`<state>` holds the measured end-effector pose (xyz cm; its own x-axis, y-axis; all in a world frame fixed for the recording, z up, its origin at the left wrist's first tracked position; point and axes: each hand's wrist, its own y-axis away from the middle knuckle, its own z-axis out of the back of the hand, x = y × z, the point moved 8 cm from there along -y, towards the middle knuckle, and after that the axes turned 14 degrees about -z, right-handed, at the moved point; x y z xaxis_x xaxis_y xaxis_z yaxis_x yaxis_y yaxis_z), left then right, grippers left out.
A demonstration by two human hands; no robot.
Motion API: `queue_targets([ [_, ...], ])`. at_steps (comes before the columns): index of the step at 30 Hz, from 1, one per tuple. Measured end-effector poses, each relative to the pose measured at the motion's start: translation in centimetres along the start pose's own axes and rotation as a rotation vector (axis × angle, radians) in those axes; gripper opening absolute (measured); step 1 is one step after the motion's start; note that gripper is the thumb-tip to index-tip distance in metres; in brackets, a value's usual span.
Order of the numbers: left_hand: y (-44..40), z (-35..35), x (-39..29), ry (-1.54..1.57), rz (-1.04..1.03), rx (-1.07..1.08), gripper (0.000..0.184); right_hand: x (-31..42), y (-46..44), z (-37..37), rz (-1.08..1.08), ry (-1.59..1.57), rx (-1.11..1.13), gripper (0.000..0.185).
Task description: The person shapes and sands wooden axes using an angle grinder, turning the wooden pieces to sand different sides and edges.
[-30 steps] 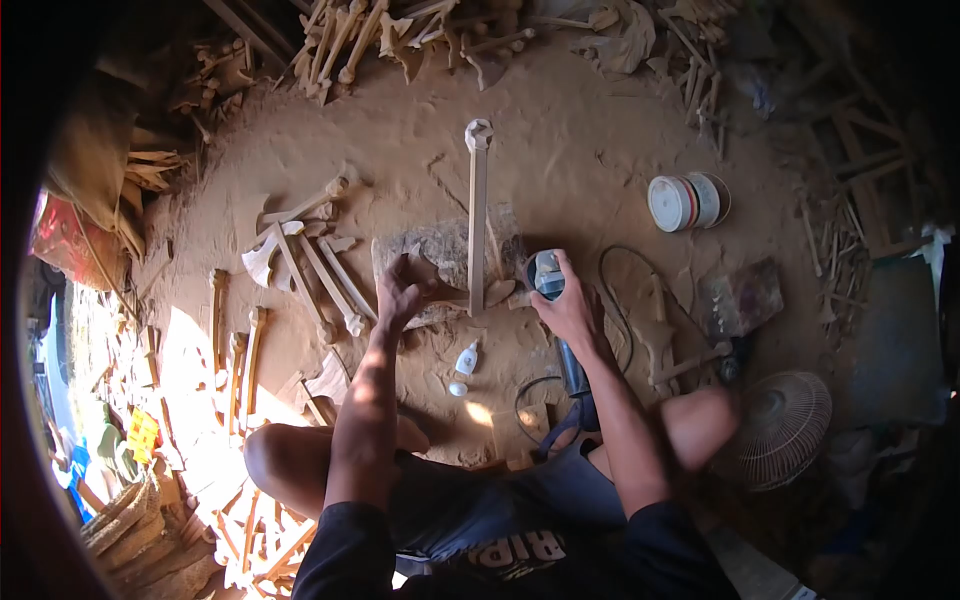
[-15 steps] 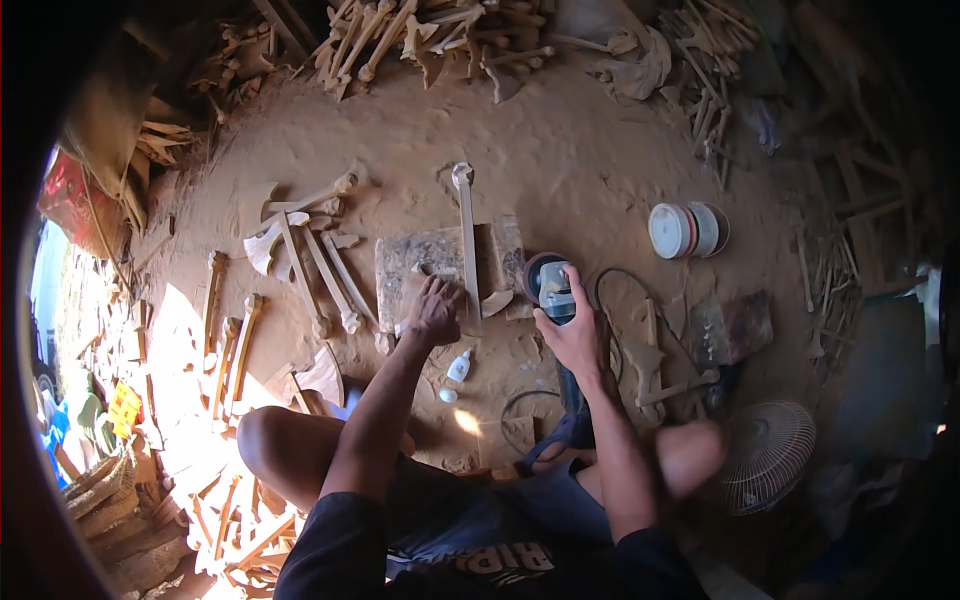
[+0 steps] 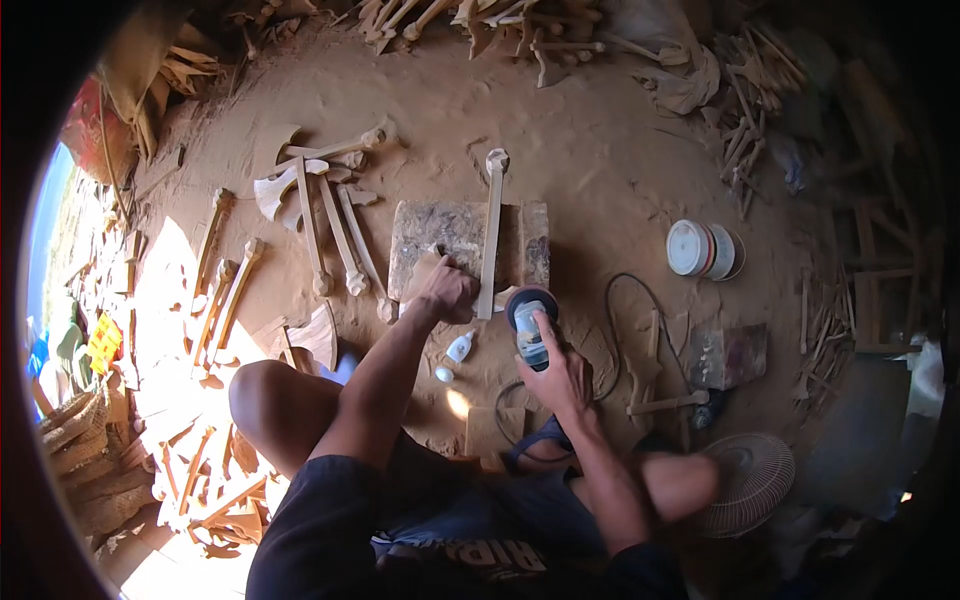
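Observation:
My left hand (image 3: 447, 293) is closed on a small pale bone piece (image 3: 426, 268) and presses it to the front left of a worn block (image 3: 520, 240). The fingers hide part of the piece. My right hand (image 3: 562, 378) grips an angle grinder (image 3: 530, 330), its round disc (image 3: 528, 300) near the block's front right corner. A gap separates the disc from the bone piece. Across the block lies a long bone (image 3: 493, 230), knobbed end pointing away from me. In front of the block are a small white bottle (image 3: 460, 347) and a round white item (image 3: 444, 374).
Several long bones (image 3: 335, 225) lie left of the block, with more (image 3: 235, 290) farther left. Bone heaps (image 3: 520, 25) line the back. At right are a white bucket (image 3: 690, 248), another block (image 3: 728, 355), a fan (image 3: 750, 480) and the looping cord (image 3: 625, 290).
The grinder has moved left and closer to my body, from beside the block to its front right corner. My left hand stays on the bone piece. The whole view has shifted slightly.

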<state>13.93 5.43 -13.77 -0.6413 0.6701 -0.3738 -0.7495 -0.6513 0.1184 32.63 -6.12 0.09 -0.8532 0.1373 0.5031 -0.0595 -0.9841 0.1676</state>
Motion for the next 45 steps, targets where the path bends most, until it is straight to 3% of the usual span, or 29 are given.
queue_targets([
  [22,-0.2,-0.5,0.2,0.039,0.006,-0.011,0.013,1.1,-0.1,-1.2,0.029,-0.047,0.013,0.082],
  [31,-0.1,-0.2,0.2,0.036,0.025,0.007,0.012,-0.1,-0.3,-1.7,-0.082,0.049,0.051,0.083],
  [37,0.0,-0.2,0.4,0.062,0.041,0.031,0.012,-0.9,-1.5,-0.4,-0.050,-0.006,-0.051,0.083],
  [45,-0.2,-0.8,0.4,0.029,0.017,0.023,0.014,-2.6,-4.7,1.4,-0.201,-0.071,-0.036,0.084],
])
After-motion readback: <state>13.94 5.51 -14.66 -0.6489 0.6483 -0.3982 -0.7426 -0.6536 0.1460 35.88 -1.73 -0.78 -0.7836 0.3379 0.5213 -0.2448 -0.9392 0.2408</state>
